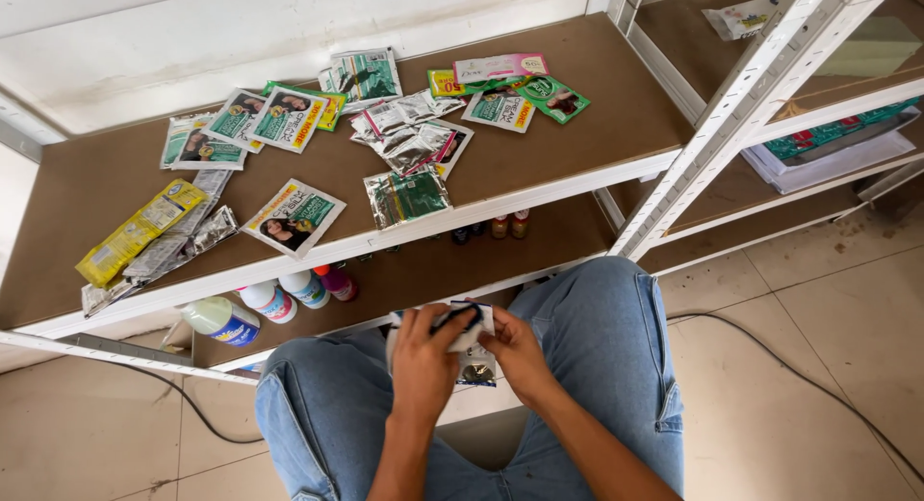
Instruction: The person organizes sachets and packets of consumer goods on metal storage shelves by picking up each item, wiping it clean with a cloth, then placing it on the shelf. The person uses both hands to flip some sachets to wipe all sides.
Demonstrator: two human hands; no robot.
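Both hands, left hand [421, 352] and right hand [513, 352], grasp one white sachet strip [452, 328] at six o'clock. Many sachets [404, 135] already lie on the brown shelf [597, 97] at twelve o'clock.

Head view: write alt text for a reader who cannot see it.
Both hands, left and right, hold a small white packet over a lap in blue jeans. Ahead, a brown shelf carries scattered sachets; bottles stand on the shelf below.
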